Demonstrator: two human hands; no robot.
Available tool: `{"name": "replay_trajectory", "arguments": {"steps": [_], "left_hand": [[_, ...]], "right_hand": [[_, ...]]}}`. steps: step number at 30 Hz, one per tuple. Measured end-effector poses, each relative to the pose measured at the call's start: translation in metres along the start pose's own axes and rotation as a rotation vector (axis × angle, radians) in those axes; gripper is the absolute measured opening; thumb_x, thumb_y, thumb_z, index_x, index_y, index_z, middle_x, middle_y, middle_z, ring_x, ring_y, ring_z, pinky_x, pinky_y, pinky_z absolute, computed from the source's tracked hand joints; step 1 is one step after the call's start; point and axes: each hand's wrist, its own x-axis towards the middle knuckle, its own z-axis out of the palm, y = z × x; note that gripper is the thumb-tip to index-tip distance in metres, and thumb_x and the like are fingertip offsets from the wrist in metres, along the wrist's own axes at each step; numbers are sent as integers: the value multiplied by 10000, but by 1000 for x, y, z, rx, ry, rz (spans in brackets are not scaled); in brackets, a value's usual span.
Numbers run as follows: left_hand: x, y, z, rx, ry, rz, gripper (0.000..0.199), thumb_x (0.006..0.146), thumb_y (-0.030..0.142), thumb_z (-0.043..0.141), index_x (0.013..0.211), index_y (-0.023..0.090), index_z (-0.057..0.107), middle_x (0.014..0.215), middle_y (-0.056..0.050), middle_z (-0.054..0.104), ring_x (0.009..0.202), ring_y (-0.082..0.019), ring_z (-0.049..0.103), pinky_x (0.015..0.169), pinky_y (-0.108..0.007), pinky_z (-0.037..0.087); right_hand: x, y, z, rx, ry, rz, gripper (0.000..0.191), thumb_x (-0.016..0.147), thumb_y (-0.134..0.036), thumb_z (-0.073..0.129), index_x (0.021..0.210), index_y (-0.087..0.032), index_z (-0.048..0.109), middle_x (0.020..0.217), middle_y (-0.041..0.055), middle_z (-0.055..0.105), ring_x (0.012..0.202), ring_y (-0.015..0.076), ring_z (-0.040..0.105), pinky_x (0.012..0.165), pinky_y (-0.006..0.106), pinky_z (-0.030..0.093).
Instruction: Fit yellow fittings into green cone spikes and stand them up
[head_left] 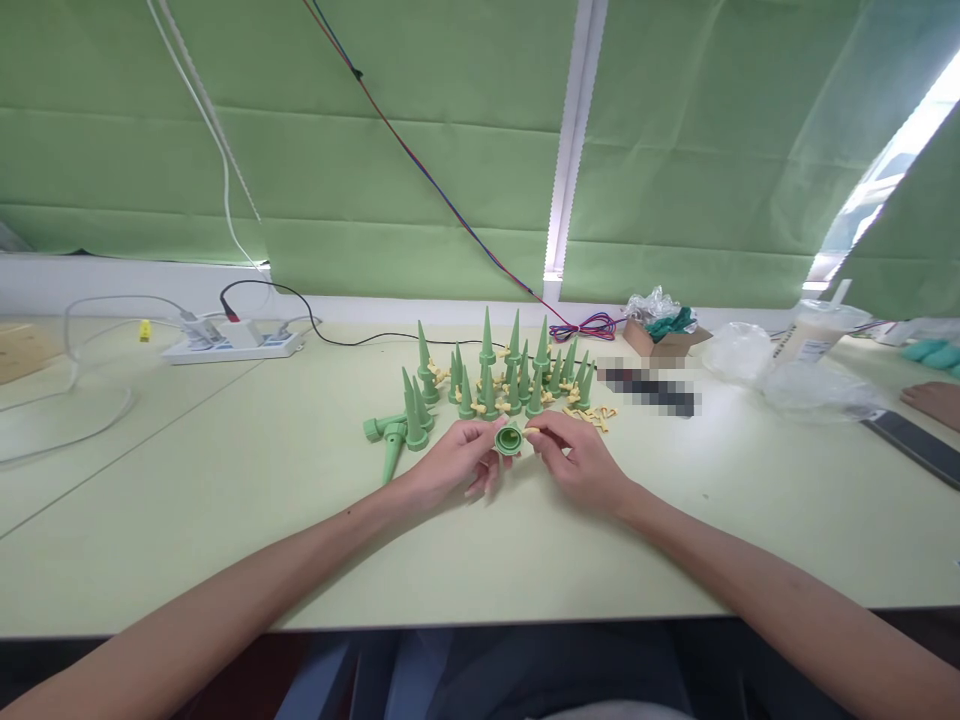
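Note:
Near the middle of the table, my left hand (474, 455) grips a green cone-shaped piece (509, 439), its round open end turned toward me. From the right, my right hand (574, 455) pinches a small yellow part (531, 431) against the side of that piece. Beyond both hands stands a group of upright green spikes (487, 345), many with yellow parts on their sides. Loose yellow parts (600, 415) lie just behind my right hand. To the left, a few green spikes without yellow parts stand or lie, one of them on its side (392, 450).
A white power strip (232, 345) with cables sits at the back left. At the right are a small cardboard box (664, 345), plastic bags, a drink cup (810, 335) and a dark phone (915, 445). Another person's hand (934, 400) rests at the far right.

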Motion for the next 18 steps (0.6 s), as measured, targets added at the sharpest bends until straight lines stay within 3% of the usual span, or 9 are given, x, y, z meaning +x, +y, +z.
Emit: {"name": "replay_trajectory", "arguments": {"steps": [8,18], "left_hand": [[1,-8,-5,67,-17,17,486,930,578,477,745,138,568,473,10,527,357,-66,402,364,-194,273],[-7,-1,-1,365,123,145,357,914,485,557,746,171,527,492,53,457,440,-74,378,449,-206,311]], "right_hand": [[-1,3,0,6,-27,59,231,976,-286,470,806,-187,592,656,-7,513,596,128,431,565,252,322],[-2,2,1,51,-111,141,275,977,-296,442,721,-195,456,579,-53,372,546,110,329,538,255,259]]}}
